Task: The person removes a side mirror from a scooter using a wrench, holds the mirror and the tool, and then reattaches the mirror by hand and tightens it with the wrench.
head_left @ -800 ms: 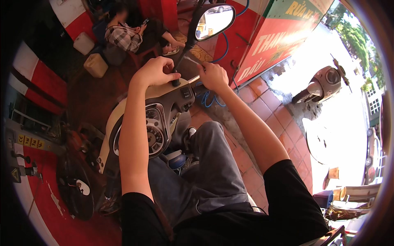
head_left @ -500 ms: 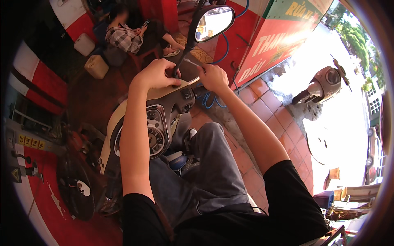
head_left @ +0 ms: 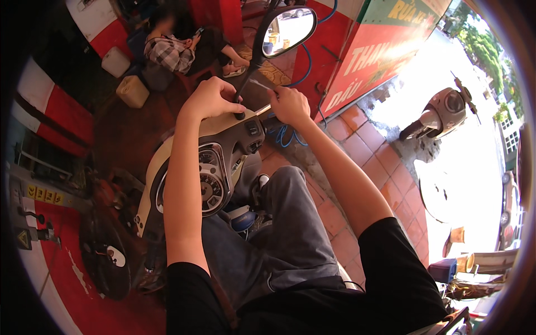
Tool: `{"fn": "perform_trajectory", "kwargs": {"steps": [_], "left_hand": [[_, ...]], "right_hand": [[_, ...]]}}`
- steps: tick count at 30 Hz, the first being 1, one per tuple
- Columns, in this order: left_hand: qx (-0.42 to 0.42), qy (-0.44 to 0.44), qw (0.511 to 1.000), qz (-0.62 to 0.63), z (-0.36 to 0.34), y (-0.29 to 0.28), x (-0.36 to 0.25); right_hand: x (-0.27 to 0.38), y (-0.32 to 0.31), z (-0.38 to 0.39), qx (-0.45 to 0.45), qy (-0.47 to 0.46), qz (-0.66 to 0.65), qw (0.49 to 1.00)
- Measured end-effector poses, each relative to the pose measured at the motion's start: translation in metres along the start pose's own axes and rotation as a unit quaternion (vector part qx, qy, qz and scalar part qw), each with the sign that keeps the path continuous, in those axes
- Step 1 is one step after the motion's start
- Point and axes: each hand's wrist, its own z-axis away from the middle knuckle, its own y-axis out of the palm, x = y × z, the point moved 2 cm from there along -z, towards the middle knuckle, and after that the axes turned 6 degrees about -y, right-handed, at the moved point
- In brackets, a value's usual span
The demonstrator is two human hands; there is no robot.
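A: Left hand (head_left: 209, 100), open or closed?

B: Closed in a fist, wrapped around the foot of the mirror stem (head_left: 255, 58), just above the cream handlebar cover (head_left: 220, 125).

A: And the right hand (head_left: 288, 104)?

B: Closed too, pinching a slim silvery tool (head_left: 261, 84). Kind of tool hard to tell. Tip pointing left toward the stem, touching it or almost; not possible to say which.

A: Place of the stem, seen from the hands?

B: Between them, at the far end of both arms. Foot hidden under the left fist, just left of the right hand. Long axis running from the handlebar away to the far side, leaning a little right, ending at the mirror (head_left: 289, 30). Left hand nearer, already on it.

A: Counts, please.

B: One stem, one mirror, one tool, two hands. Also one round speedometer (head_left: 209, 181), nearer, beside the left forearm.

A: Anything else around?

B: Blue hose (head_left: 283, 135) lower down, just near of the right hand. Far left, two plastic canisters, one white (head_left: 116, 60) and one beige (head_left: 133, 90), beside a seated person (head_left: 173, 47). To the right, well apart, one other scooter (head_left: 444, 111) on the sunny pavement.
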Motion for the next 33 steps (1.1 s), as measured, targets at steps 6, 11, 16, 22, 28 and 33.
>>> {"fn": "perform_trajectory", "kwargs": {"steps": [6, 11, 16, 22, 28, 33], "left_hand": [[-0.012, -0.06, 0.997, -0.051, 0.002, 0.002, -0.01], [0.016, -0.049, 0.998, -0.046, 0.0, 0.001, -0.005], [0.016, -0.007, 0.999, -0.029, -0.001, 0.002, -0.001], [-0.099, 0.032, 0.994, 0.033, 0.035, 0.007, -0.001], [-0.385, 0.025, 0.918, 0.086, 0.243, 0.046, -0.012], [-0.524, -0.122, 0.824, 0.175, 0.397, 0.123, 0.081]], "right_hand": [[0.001, 0.0, 0.001, 0.011, -0.002, -0.003, 1.0], [0.003, -0.005, 0.004, 0.013, 0.008, -0.004, 1.0], [-0.004, 0.0, 0.003, 0.0, 0.005, 0.0, 1.0], [0.009, -0.011, 0.0, -0.002, -0.004, -0.008, 1.0], [-0.001, -0.006, 0.049, -0.105, -0.132, -0.173, 0.97], [0.048, -0.019, 0.096, -0.08, -0.267, -0.274, 0.92]]}}
